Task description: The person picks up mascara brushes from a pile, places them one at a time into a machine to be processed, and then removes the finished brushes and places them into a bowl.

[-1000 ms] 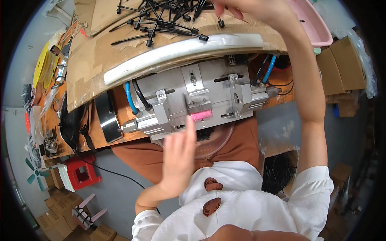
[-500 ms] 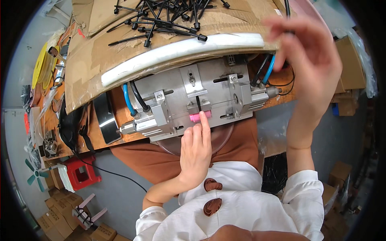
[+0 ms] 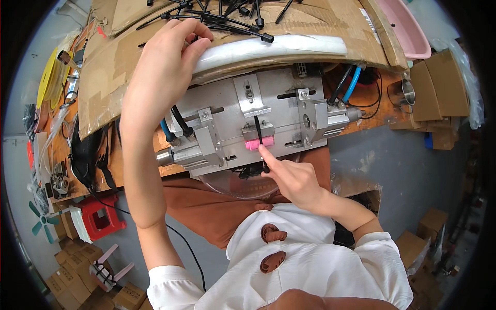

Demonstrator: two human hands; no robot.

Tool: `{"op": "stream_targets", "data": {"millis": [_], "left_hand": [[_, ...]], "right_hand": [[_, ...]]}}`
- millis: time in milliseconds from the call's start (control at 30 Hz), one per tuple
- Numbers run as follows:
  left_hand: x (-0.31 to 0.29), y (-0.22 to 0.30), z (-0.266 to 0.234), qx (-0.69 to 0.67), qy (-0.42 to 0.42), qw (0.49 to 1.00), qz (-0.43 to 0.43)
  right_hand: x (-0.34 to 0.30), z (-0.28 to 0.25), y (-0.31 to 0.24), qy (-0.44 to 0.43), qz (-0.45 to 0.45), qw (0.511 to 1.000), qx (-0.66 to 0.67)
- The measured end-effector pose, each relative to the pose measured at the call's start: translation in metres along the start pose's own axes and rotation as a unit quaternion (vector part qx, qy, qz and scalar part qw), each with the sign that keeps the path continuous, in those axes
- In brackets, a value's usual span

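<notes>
My left hand (image 3: 168, 64) reaches over the cardboard at the back, thumb and forefinger closed around a thin black rod (image 3: 195, 38), mostly hidden by the fingers. Several more black rods with knobbed ends (image 3: 227, 23) lie piled beside it. My right hand (image 3: 297, 181) is at the metal fixture (image 3: 227, 98), its forefinger against the pink piece (image 3: 253, 144) in the middle. Another black rod (image 3: 258, 129) lies in the fixture's slot and runs across the pink piece. Its knobbed near end sits between my right thumb and fingers.
Metal cylinders with blue and black hoses (image 3: 353, 85) flank the fixture on both sides. A white padded strip (image 3: 289, 47) edges the cardboard. Below the fixture, a clear bowl (image 3: 222, 188) holds black pieces. A metal cup (image 3: 402, 94) and pink tub (image 3: 408, 31) are at the right.
My left hand has left the pink piece and moved up to the rod pile. My right hand has come down from the upper right to the fixture, where a black rod now crosses the pink piece.
</notes>
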State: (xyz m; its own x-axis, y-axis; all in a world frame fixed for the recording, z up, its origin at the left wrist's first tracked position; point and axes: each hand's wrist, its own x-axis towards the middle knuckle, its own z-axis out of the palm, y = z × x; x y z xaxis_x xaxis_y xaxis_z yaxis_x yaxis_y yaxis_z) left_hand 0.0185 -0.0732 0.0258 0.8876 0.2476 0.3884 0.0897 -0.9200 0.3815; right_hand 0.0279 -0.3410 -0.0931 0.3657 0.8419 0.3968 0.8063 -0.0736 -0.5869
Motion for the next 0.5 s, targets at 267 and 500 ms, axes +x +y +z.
{"op": "stream_targets", "data": {"millis": [267, 500], "left_hand": [[0.038, -0.020, -0.048, -0.233, -0.186, 0.955, -0.007], [0.082, -0.029, -0.102, -0.485, -0.016, 0.864, -0.135]], "right_hand": [[0.010, -0.029, 0.001, -0.075, 0.008, 0.996, -0.055], [0.176, -0.136, 0.061, 0.200, -0.211, 0.868, -0.401]]}}
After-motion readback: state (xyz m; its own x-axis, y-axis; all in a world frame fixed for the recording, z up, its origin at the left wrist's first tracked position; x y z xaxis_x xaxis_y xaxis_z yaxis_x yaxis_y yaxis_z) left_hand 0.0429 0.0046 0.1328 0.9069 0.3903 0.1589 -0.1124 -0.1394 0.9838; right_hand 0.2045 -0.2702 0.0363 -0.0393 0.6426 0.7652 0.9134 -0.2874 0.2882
